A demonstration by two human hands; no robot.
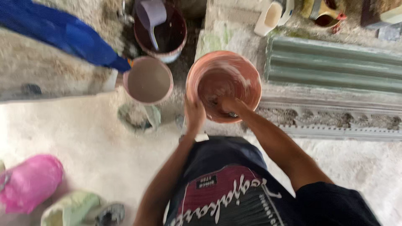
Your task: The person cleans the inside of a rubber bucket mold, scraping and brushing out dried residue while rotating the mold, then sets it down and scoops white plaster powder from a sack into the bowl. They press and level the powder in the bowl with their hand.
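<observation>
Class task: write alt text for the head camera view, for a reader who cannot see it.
Seen from above, a person's left hand grips the rim of an orange basin while the right hand reaches inside it. A pink bucket of grey liquid stands to its left on the dusty floor.

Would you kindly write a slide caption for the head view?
Left hand grips the rim of an orange bucket while the right hand reaches inside, beside a pink bucket.

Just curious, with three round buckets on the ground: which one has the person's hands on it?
The orange bucket on the right: the left hand grips its rim, the right hand reaches inside. The pinkish bucket and dark bucket stand untouched.
</observation>
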